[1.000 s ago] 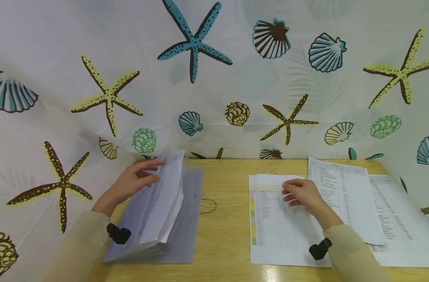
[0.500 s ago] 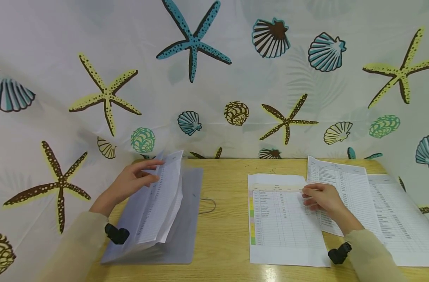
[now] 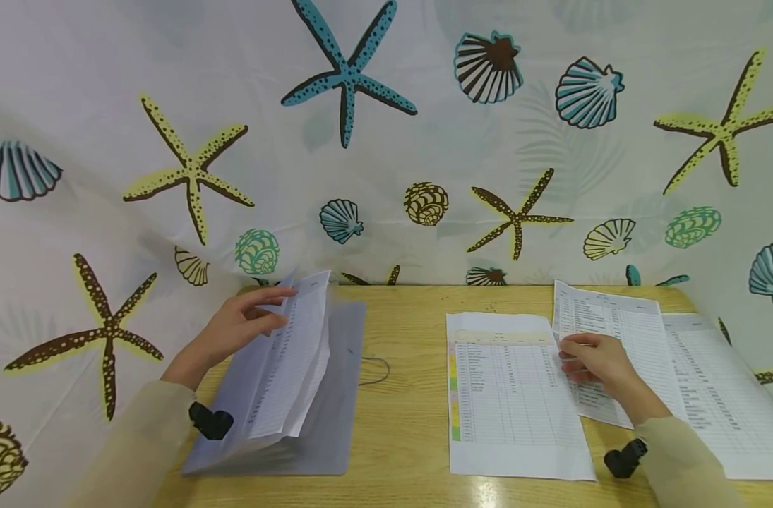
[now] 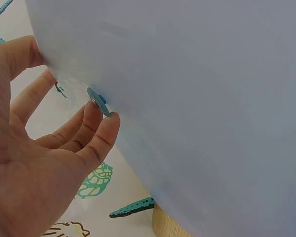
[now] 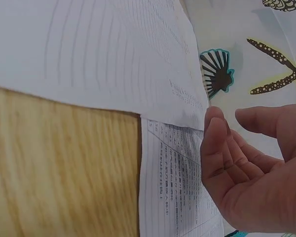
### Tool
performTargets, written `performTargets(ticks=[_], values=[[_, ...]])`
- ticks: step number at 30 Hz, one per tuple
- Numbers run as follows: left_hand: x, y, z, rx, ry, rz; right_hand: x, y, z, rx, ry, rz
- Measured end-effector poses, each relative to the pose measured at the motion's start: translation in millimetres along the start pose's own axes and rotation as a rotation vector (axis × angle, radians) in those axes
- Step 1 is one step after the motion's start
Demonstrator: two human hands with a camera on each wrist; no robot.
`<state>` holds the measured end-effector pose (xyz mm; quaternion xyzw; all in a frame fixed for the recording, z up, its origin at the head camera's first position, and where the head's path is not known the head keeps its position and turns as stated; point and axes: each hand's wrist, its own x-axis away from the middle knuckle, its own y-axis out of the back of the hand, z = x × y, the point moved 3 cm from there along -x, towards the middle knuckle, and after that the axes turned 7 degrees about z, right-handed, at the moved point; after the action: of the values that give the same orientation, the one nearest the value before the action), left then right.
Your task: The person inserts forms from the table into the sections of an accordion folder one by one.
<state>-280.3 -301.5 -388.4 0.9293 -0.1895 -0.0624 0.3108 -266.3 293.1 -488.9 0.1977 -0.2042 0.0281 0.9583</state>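
In the head view, my left hand (image 3: 234, 324) holds the raised cover of a translucent blue-grey document folder (image 3: 325, 451) at its left side. Printed sheets (image 3: 284, 374) lean up with the cover, their right edges fanned apart. In the left wrist view, my fingertips touch a round blue button (image 4: 98, 102) on the cover's outside, and one finger passes behind its edge. My right hand (image 3: 598, 367) hovers by the upper right edge of a sheet with a colour-marked table (image 3: 513, 402). Its fingers are loosely bent, with a gap between thumb and fingertips in the right wrist view.
Two more printed sheets, a nearer one (image 3: 640, 353) and one partly under it (image 3: 735, 409), lie overlapping at the right. A thin cord loop (image 3: 376, 370) sticks out beside the folder on the wooden table (image 3: 405, 423). A shell-patterned curtain (image 3: 386, 169) hangs behind.
My right hand has moved right across the colour-marked sheet, from its upper middle to its right edge. The left hand and folder have stayed in place.
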Motion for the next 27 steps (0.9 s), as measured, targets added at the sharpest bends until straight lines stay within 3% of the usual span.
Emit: performTargets(ticks=[27], values=[[-1.0,-2.1,-1.2,0.011,-0.039,0.014,-6.2,1.6,-12.6,-0.012,-0.054,0.000]])
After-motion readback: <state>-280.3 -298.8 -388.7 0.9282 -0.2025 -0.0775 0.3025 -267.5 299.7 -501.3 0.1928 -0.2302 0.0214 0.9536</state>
